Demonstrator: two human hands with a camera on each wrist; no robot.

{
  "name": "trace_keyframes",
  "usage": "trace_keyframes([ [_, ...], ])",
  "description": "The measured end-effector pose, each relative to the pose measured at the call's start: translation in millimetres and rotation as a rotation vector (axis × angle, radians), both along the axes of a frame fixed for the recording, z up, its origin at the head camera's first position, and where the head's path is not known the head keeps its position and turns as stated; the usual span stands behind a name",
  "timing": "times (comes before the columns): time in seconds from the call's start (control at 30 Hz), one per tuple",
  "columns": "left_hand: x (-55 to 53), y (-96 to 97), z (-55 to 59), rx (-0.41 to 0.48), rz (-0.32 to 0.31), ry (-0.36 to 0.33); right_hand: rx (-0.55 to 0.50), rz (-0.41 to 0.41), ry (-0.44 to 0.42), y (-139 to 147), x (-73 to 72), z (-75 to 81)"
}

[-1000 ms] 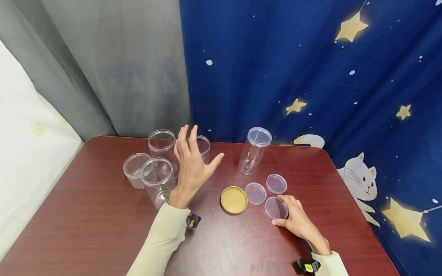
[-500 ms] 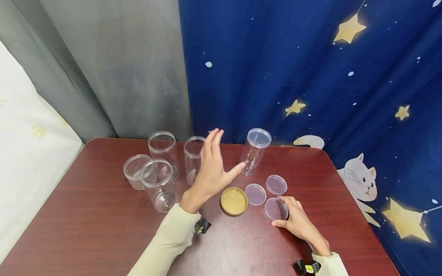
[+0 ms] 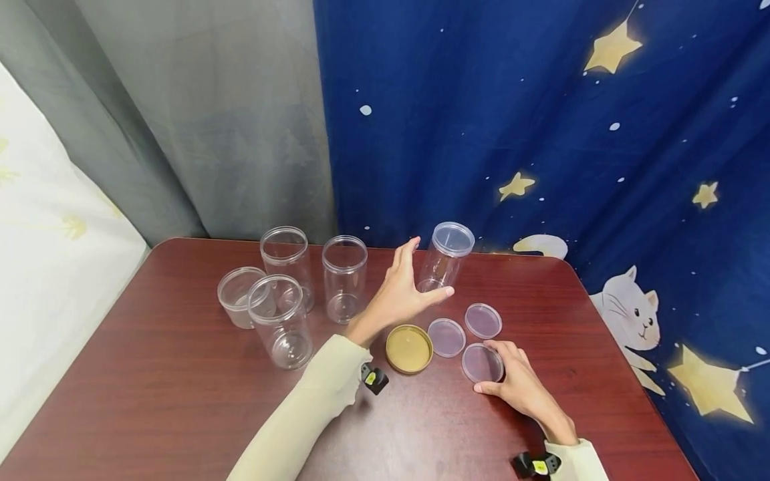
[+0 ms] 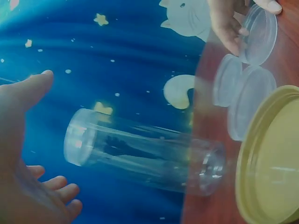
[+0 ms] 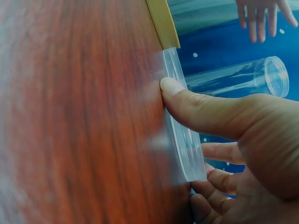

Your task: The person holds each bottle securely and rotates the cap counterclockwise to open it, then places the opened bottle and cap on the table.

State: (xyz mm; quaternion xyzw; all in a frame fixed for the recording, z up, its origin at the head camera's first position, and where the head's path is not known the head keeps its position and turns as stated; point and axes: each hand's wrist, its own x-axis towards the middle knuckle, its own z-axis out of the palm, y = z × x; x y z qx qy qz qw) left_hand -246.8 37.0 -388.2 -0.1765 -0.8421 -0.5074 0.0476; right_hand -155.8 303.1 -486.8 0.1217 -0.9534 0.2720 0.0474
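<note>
Above the table, my left hand [image 3: 396, 292] is held with thumb and fingers spread, just left of a tall clear jar [image 3: 444, 264] that has a clear lid on. In the left wrist view a gap shows between the hand and the jar [image 4: 140, 149]. My right hand [image 3: 522, 387] grips a round clear lid [image 3: 482, 363] by its rim, thumb on the near side and fingers on the far side; the lid [image 5: 184, 149] sits on the table. Two more clear lids, one left [image 3: 446, 337] and one behind [image 3: 483, 321], lie beside it, along with a gold lid [image 3: 409, 349].
On the left of the brown table [image 3: 180, 374] stand three tall open clear jars, among them a front one [image 3: 281, 327] and a right one [image 3: 345, 284], plus a short clear jar [image 3: 236, 300]. A blue curtain [image 3: 421, 120] hangs behind the table's back edge.
My left hand has travelled rightward from over the open jars to the lidded jar. The right hand and its lid have stayed in place.
</note>
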Motion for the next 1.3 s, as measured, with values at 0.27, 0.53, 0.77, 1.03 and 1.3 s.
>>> trace_keyframes([
  [0.27, -21.5, 16.7, -26.6, 0.044, -0.035, -0.085, 0.000, -0.005, 0.002, 0, 1.5, 1.0],
  [0.53, -43.2, 24.1, -45.3, 0.017, -0.073, -0.125, -0.002, -0.009, -0.010, -1, 3.2, -2.1],
  [0.77, -57.7, 30.4, -54.9, 0.074, -0.097, -0.148, -0.002, -0.017, -0.007, -1, 3.4, -1.2],
  [1.03, -66.2, 29.8, -56.7, 0.088, -0.101, -0.131, -0.007, -0.010, -0.012, -3, 0.5, 0.1],
  [1.3, -66.0, 37.1, -65.1, 0.076, -0.055, -0.142, -0.011, -0.026, -0.031, -2, 2.7, 0.9],
])
